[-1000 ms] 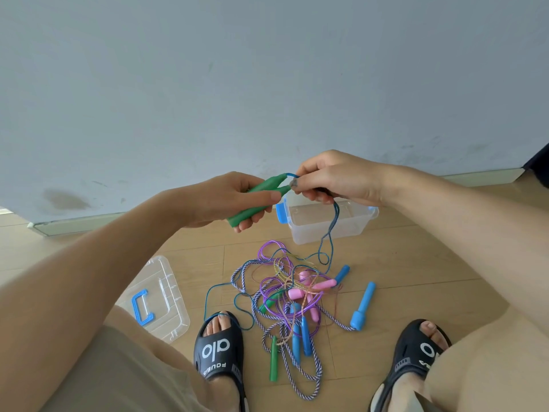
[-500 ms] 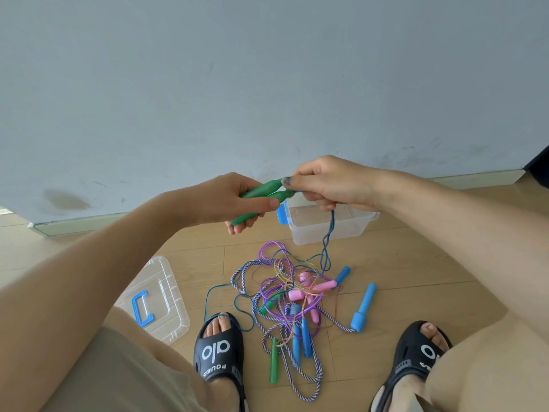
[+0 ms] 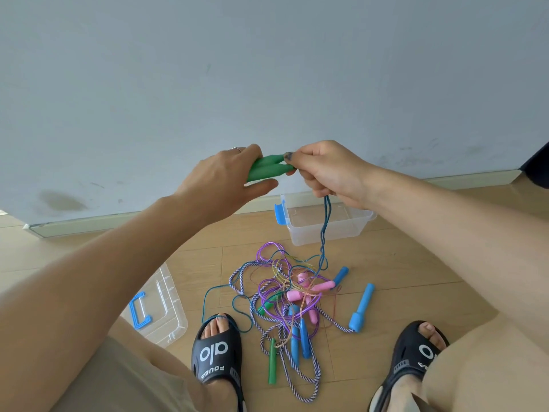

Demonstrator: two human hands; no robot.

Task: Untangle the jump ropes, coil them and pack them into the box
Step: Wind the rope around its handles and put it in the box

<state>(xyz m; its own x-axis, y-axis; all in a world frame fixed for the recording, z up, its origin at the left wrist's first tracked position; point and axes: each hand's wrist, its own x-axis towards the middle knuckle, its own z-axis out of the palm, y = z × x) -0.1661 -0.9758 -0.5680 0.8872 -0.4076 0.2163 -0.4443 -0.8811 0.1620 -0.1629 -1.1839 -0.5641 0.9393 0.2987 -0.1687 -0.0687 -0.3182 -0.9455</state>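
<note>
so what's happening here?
A person is working one jump rope loose. The left hand holds its two green handles together; the right hand pinches the teal cord at their ends. The cord trails down into the tangle on the floor. The box holds no ropes, and its lid lies apart.

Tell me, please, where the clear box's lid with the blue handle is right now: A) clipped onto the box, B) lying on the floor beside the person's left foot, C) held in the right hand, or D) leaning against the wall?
B: the clear lid with the blue handle lies flat on the wooden floor by the left sandal, while the clear box stands open near the wall.
</note>
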